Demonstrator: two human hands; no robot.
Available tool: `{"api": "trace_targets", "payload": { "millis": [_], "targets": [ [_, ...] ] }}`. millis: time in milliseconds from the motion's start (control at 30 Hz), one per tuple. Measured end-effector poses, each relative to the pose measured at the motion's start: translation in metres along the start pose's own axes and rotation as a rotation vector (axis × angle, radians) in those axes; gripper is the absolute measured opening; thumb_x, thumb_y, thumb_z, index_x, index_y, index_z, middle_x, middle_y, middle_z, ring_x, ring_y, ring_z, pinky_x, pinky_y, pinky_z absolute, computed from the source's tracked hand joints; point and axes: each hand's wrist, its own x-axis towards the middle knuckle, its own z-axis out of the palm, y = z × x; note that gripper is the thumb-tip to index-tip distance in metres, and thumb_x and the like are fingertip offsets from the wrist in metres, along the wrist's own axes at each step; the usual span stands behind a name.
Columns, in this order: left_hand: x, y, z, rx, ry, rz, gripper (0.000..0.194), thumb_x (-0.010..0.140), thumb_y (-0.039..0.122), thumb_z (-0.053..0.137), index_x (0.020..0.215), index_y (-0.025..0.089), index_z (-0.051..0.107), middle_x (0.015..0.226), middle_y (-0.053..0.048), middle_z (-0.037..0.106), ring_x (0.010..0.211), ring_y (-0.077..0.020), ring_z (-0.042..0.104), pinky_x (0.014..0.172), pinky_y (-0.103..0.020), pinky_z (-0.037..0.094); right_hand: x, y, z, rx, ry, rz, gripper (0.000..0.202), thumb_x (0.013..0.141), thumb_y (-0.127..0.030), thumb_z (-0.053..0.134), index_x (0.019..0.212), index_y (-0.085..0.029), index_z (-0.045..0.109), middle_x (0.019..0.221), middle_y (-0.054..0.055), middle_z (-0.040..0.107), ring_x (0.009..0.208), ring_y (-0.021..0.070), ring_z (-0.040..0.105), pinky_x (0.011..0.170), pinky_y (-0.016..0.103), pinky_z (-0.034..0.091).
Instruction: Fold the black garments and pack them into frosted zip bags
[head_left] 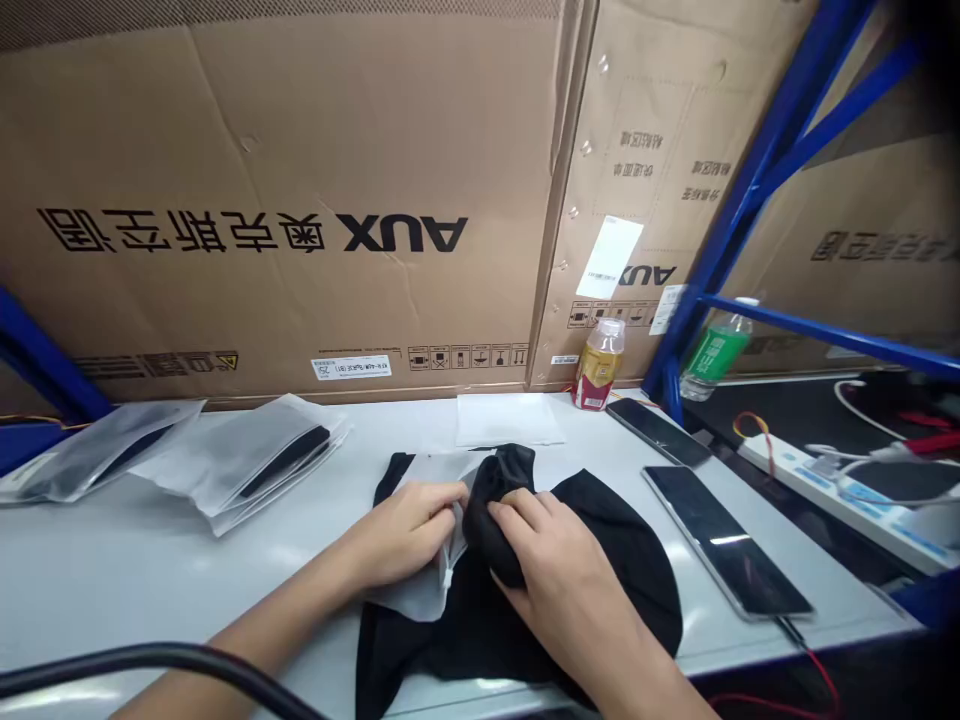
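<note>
My left hand (411, 530) pinches the edge of a frosted plastic bag (420, 595), its fingers partly inside the opening. Close beside it, my right hand (551, 560) is wrapped round a bunched part of black fabric (491, 510) at the bag's mouth. More black fabric (615, 540) lies spread on the table (90, 600) under both hands and the bag. Two frosted bags with dark contents lie at the left, one bag (97, 455) behind the other bag (255, 450).
Large cardboard boxes (300, 120) stand behind the table. A white sheet (506, 420), a yellow-red bottle (600, 365) and two phones (724, 540) are beyond and right. A blue frame (739, 220) and power strip (847, 495) stand right; a black cable (150, 655) crosses lower left.
</note>
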Motion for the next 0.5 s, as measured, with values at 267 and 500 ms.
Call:
{"api": "trace_targets", "payload": {
  "millis": [267, 500],
  "targets": [
    [-0.007, 0.006, -0.002, -0.045, -0.028, 0.004, 0.036, 0.098, 0.02, 0.04, 0.13, 0.027, 0.055, 0.066, 0.006, 0.05, 0.064, -0.0199, 0.054, 0.065, -0.03, 0.039, 0.035, -0.022, -0.009, -0.181, -0.255, 0.144, 0.031, 0.095, -0.027, 0.07, 0.122, -0.012, 0.073, 0.113, 0.018, 0.073, 0.103, 0.0374, 0.068, 0.088, 0.053, 0.055],
    [-0.006, -0.004, -0.003, -0.163, -0.05, -0.005, 0.055, 0.097, 0.021, 0.041, 0.151, 0.028, 0.046, 0.076, 0.003, 0.061, 0.074, -0.0217, 0.061, 0.073, -0.032, 0.047, 0.025, 0.0, -0.022, 0.159, -0.321, -0.091, 0.052, 0.109, -0.053, 0.047, 0.149, -0.021, 0.058, 0.153, 0.015, 0.061, 0.143, 0.0342, 0.051, 0.115, 0.055, 0.043]
  ]
}}
